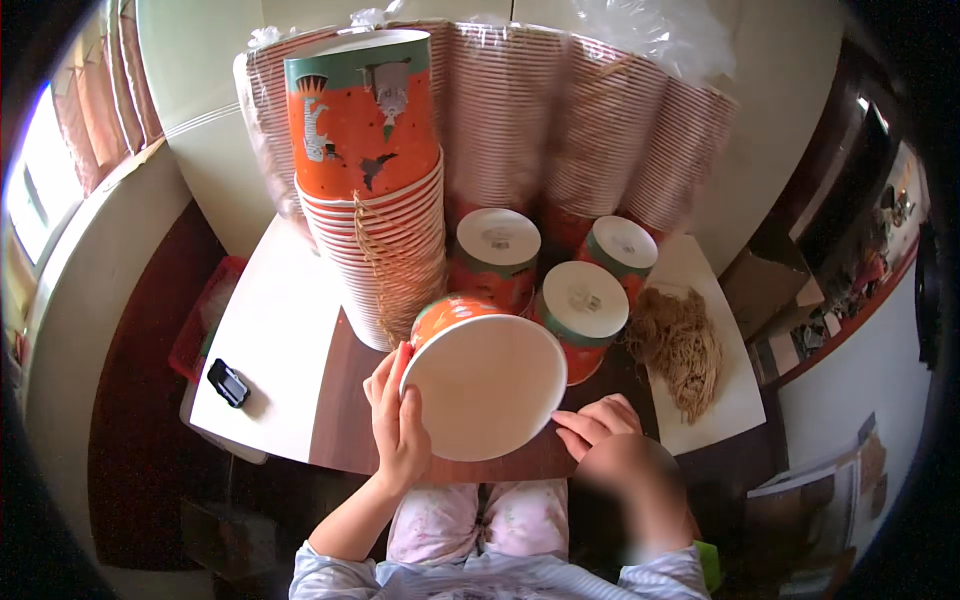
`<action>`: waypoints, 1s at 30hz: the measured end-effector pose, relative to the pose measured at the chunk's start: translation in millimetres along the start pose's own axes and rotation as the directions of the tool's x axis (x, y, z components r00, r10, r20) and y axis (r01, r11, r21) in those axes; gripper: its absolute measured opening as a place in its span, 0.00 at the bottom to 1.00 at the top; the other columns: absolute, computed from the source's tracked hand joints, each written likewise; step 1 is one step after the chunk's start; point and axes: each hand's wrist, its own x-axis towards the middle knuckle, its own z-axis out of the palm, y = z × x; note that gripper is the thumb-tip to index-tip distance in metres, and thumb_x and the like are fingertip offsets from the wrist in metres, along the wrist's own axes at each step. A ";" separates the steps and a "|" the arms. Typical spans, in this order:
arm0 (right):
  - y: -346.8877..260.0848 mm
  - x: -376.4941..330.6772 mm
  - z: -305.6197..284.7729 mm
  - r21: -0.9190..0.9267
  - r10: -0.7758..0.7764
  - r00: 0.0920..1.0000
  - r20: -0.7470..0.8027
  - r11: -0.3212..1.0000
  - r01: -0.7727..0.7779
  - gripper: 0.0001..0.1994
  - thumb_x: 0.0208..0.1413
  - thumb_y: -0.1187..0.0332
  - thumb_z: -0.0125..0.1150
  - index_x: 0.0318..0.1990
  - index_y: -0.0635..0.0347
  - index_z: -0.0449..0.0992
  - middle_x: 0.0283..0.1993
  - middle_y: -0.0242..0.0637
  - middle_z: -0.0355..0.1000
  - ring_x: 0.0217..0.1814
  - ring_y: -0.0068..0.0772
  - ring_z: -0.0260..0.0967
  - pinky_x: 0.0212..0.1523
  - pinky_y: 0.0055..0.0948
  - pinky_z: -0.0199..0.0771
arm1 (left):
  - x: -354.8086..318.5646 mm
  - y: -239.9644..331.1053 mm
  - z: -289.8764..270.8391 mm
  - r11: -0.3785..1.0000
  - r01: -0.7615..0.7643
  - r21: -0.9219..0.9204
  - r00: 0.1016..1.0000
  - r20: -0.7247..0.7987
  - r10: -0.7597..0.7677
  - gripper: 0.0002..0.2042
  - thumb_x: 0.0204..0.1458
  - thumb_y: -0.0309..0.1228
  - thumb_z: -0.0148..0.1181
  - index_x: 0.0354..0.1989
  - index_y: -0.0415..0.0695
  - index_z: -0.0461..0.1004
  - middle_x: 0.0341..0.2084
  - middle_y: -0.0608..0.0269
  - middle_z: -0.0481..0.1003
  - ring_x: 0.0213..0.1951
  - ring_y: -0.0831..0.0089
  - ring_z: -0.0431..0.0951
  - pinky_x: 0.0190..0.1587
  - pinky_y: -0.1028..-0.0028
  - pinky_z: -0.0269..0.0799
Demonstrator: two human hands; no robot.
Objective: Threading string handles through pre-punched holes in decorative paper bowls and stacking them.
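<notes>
Left grip (pixel 400 422) clasps tilted bucket (pixel 485 390); right grip (pixel 607 425) at its edge, closure unclear. Slack left hold could drop it.

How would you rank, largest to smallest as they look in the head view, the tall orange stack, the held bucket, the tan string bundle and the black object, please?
1. Tall orange stack
2. Held bucket
3. Tan string bundle
4. Black object
Nearness may enlarge the held bucket.

Window (pixel 42 180) glaring; right hand (pixel 608 422) part-blurred; edges bowed.
</notes>
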 end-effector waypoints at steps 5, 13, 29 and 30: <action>5.3 -4.5 3.1 -0.032 -0.036 0.996 -0.079 0.999 0.034 0.18 0.35 0.75 0.65 0.39 0.51 0.73 0.27 0.28 0.61 0.29 0.29 0.63 0.32 0.31 0.64 | 2.2 26.8 -4.4 0.994 -0.058 -0.092 0.997 -0.057 0.053 0.19 0.53 0.27 0.41 0.53 0.34 0.62 0.51 0.49 0.62 0.52 0.61 0.59 0.55 0.66 0.51; 6.4 -10.3 12.6 0.304 0.103 0.976 -0.191 0.952 -0.041 0.21 0.38 0.73 0.58 0.45 0.57 0.66 0.43 0.43 0.66 0.44 0.43 0.64 0.45 0.38 0.66 | -6.7 14.6 -4.5 0.888 0.258 -0.380 0.966 0.102 -0.237 0.19 0.56 0.32 0.40 0.53 0.34 0.61 0.50 0.51 0.62 0.53 0.65 0.62 0.56 0.70 0.54; -34.4 35.6 -6.9 -0.037 0.118 0.968 0.221 0.993 -0.113 0.50 0.23 0.44 0.70 0.57 0.58 0.57 0.59 0.47 0.53 0.59 0.50 0.53 0.56 0.47 0.54 | -39.5 -53.4 16.7 0.622 0.722 -0.303 0.667 0.544 -0.509 0.16 0.56 0.27 0.43 0.52 0.34 0.59 0.40 0.59 0.69 0.43 0.76 0.68 0.47 0.77 0.63; -34.2 35.6 -5.8 -0.038 0.120 0.968 0.220 0.993 -0.114 0.50 0.23 0.44 0.70 0.57 0.58 0.57 0.59 0.47 0.53 0.59 0.50 0.53 0.56 0.47 0.54 | -37.8 -52.2 13.8 0.761 0.629 -0.156 0.703 0.533 -0.471 0.14 0.55 0.28 0.44 0.48 0.34 0.65 0.41 0.56 0.70 0.45 0.72 0.68 0.48 0.75 0.62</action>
